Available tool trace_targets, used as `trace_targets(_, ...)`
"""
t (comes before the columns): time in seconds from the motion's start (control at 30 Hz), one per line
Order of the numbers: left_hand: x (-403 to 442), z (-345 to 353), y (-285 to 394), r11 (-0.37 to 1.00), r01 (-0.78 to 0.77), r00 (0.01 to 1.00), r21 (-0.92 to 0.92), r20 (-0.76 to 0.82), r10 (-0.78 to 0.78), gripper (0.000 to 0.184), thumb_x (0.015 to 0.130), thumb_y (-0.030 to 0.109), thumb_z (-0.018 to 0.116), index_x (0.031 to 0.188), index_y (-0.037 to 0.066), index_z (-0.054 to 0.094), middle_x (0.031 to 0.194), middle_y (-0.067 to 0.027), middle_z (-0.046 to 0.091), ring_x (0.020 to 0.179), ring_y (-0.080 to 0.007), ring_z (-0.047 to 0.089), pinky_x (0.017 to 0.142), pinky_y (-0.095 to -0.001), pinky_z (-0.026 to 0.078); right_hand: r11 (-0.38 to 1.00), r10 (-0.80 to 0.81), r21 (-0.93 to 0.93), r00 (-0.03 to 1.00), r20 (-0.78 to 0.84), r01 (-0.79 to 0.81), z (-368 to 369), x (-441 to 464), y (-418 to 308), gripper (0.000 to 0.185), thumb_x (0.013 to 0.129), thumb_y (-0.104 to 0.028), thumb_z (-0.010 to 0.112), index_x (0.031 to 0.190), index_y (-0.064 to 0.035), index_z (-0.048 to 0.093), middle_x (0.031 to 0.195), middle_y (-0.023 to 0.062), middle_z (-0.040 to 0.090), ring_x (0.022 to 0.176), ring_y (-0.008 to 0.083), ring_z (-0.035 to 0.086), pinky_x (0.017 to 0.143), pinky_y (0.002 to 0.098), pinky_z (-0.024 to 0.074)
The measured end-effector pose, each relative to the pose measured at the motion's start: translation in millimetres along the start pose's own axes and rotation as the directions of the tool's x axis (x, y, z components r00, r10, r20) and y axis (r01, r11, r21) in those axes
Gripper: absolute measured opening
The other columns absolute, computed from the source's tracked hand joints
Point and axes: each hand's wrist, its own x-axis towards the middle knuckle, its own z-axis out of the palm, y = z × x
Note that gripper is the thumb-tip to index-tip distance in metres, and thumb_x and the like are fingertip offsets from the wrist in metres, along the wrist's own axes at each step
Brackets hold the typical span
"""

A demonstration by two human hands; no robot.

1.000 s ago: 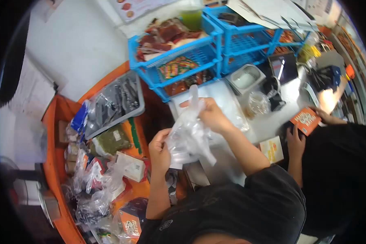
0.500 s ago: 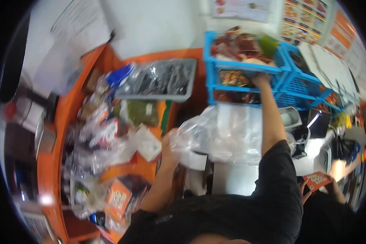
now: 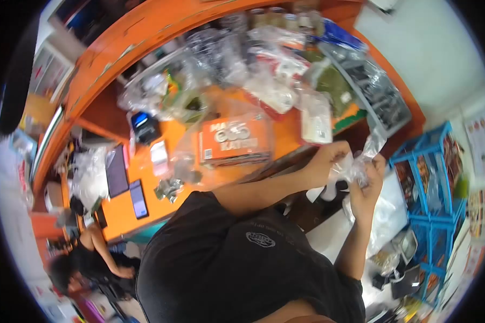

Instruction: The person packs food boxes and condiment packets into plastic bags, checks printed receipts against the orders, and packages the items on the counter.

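Both of my hands are raised at the right of the view, close together on a clear plastic bag (image 3: 373, 144). My left hand (image 3: 328, 161) has its fingers closed on the bag's gathered part. My right hand (image 3: 367, 180) pinches the same bag just beside it, and part of the plastic sticks up above the fingers. A small white slip (image 3: 314, 194) hangs below my left hand. Behind the hands lies a white packet (image 3: 316, 119) at the edge of the orange counter (image 3: 229, 185).
Orange printed boxes (image 3: 235, 141), a phone (image 3: 138, 199), a tablet (image 3: 116, 171) and a card terminal (image 3: 145, 127) lie on the counter. A grey tray (image 3: 380, 89) and blue baskets (image 3: 428, 177) stand at right. A person (image 3: 99, 258) sits at lower left.
The view has swung left over the orange counter. My right hand has come out of the blue basket and back to the bag, which is now bunched up between both hands.
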Motion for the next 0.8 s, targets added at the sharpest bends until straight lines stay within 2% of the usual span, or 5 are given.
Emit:
trace_targets(0.23, -105.4, -87.4, 150.1, 0.804, 0.034, 0.957, 0.593, 0.214, -0.198, 0.038, 0.074, 0.031, 0.07, 0.097, 0.004, 0.055, 0.082, -0.0146, 0.06, 0.08, -0.0309, 0.06, 0.071, -0.0397, 0.045, 0.5, -0.093, 0.82, 0.925, 0.368, -0.277, 41.3, 35.4, -43.5, 0.035, 0.067, -0.015, 0.072, 0.093, -0.0036, 0.052, 0.103, 0.0094, 0.051, 0.09, 0.022, 0.054, 0.079, 0.0325, 0.0439)
trace_targets(0.37, -173.0, -138.4, 238.5, 0.555, 0.321, 0.944, 0.768, -0.308, -0.12, 0.043, 0.07, 0.037, 0.073, 0.093, 0.005, 0.057, 0.086, -0.0148, 0.059, 0.085, -0.0292, 0.059, 0.073, -0.0402, 0.046, 0.983, 0.098, 0.167, 0.986, -0.132, -0.076, 102.3, 69.0, -91.7, 0.034, 0.075, -0.014, 0.065, 0.1, 0.0021, 0.049, 0.098, 0.0119, 0.054, 0.088, 0.0247, 0.056, 0.08, 0.0326, 0.045)
trace_targets(0.53, -205.0, -182.5, 155.8, 0.017, 0.494, 0.869, 0.869, -0.495, 0.013, 0.035, 0.067, 0.023, 0.076, 0.087, 0.0, 0.057, 0.08, -0.0116, 0.061, 0.076, -0.0239, 0.062, 0.068, -0.0317, 0.048, 0.85, -0.332, -0.17, 0.757, 0.563, 0.499, 245.1, 42.9, -122.9, 0.021, 0.07, -0.004, 0.055, 0.09, 0.0031, 0.058, 0.088, 0.0197, 0.06, 0.081, 0.0355, 0.06, 0.073, 0.0419, 0.0471)
trace_targets(0.67, -233.9, -217.4, 136.7, 0.789, 0.45, 0.799, 0.418, -0.584, -0.146, 0.015, 0.074, 0.013, 0.067, 0.074, 0.001, 0.059, 0.066, -0.0091, 0.059, 0.061, -0.0167, 0.057, 0.057, -0.0304, 0.044, 0.741, 0.009, -0.332, 0.486, 0.874, 0.583, 273.7, 11.0, -116.8, 0.011, 0.068, -0.007, 0.058, 0.073, 0.0017, 0.064, 0.077, 0.0207, 0.061, 0.077, 0.0334, 0.062, 0.068, 0.0427, 0.0481)
trace_targets(0.8, -239.8, -230.7, 163.4, 0.823, 0.39, 0.891, 0.413, -0.396, -0.224, 0.019, 0.079, 0.016, 0.065, 0.088, 0.001, 0.059, 0.071, -0.0029, 0.06, 0.058, -0.0087, 0.053, 0.054, -0.0233, 0.042, 0.746, -0.093, -0.266, 0.492, 0.866, 0.61, 260.5, 11.0, -115.6, 0.009, 0.067, -0.008, 0.059, 0.069, -0.0015, 0.064, 0.069, 0.0174, 0.061, 0.07, 0.0324, 0.062, 0.062, 0.041, 0.0482)
